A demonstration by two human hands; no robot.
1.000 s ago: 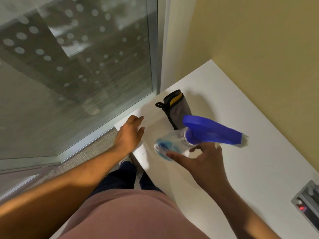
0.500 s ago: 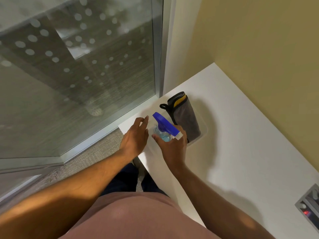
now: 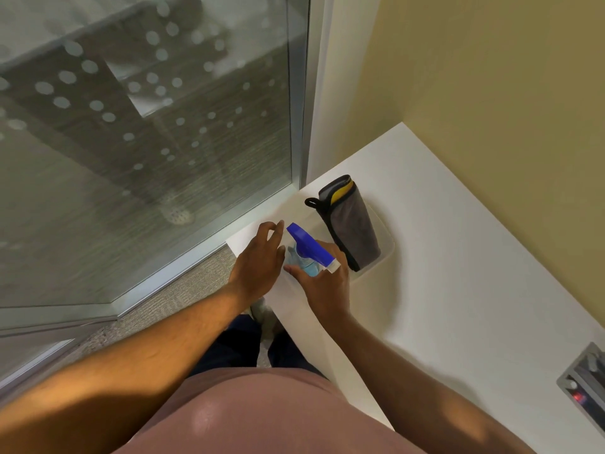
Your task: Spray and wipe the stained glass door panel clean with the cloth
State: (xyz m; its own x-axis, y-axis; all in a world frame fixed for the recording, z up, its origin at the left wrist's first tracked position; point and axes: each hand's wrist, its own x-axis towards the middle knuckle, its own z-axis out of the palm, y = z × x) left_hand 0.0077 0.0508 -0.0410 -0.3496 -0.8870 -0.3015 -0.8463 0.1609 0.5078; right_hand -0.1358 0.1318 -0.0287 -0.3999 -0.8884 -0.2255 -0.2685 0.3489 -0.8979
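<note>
While the glass door panel (image 3: 140,132) stands unwiped at the left, dotted and hazed, the spray bottle (image 3: 307,255) sits upright on the near corner of the white table (image 3: 458,273), its blue head pointing toward the right hand (image 3: 324,286). That hand wraps the bottle's clear body from behind. The left hand (image 3: 258,263) hovers just beside it, fingers loosely spread and holding nothing. The folded grey cloth (image 3: 352,224) lies just behind the bottle, in a shallow clear tray (image 3: 388,247). This looks like the pick-up step; next, the bottle likely needs lifting and its nozzle turning toward the glass.
</note>
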